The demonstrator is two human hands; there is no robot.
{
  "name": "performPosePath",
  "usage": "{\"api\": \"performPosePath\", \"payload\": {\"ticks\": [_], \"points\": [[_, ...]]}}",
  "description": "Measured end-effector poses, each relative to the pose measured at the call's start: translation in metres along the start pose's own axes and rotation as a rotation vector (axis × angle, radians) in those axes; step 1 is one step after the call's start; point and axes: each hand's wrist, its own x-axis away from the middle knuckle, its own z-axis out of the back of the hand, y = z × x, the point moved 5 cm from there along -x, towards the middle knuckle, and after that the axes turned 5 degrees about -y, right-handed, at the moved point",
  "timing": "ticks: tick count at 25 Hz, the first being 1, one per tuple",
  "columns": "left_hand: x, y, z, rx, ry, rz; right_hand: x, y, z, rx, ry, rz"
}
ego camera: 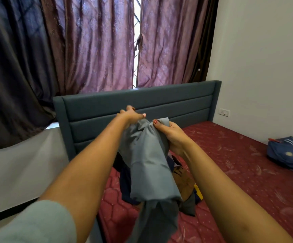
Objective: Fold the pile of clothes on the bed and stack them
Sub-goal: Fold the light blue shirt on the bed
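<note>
The thumb (155, 122) of the right hand (172, 136) presses down over a bunched top edge of a grey garment (147, 155), and the fingers behind wrap the same fold. This hand carries the cloth's weight. The fingers (129, 108) of the left hand (132, 116) are spread and nearly straight, with the thumb apart. The cloth gathers under the heel of that hand, and we see no finger curled round it. We judge that this hand is feeling along the top for a seam or a corner while the other hand holds firm.

The garment hangs from both hands towards 6 o'clock, loosely rolled, and its tail runs out of view at the bottom edge. We judge that it is held high so that it drops free and shows its shape before any fold is made.

Directly below it, the pile of clothes (184, 183) lies crumpled on the red mattress (238, 155), with dark, brown and yellow pieces mixed together, so most of the task is still ahead. Well apart at 3 o'clock, by the wall, rests a blue bundle (289, 153). We cannot tell whether it is folded.

At 12 o'clock beyond the hands stands the grey headboard (142, 102), with purple curtains (98, 41) above it and a wall socket (224, 112) at 2 o'clock.
</note>
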Motion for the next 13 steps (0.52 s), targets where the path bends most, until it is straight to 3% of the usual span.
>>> {"api": "performPosePath", "payload": {"ticks": [3,6,9,11,13], "points": [[0.019,-0.06,-0.043,0.371,-0.101,0.016,-0.008,0.01,0.01,0.054,0.107,-0.003],[0.066,-0.126,-0.068,0.645,-0.146,0.239,-0.013,0.034,0.018,0.106,0.203,-0.067],[0.111,-0.157,-0.099,0.672,-0.46,0.397,-0.011,0.044,0.027,0.123,0.309,-0.081],[0.123,-0.153,-0.117,0.677,-0.598,0.351,-0.008,0.046,0.031,0.144,0.353,-0.079],[0.126,-0.132,-0.126,0.886,-0.549,0.176,0.001,0.042,0.031,0.117,0.377,-0.074]]}}
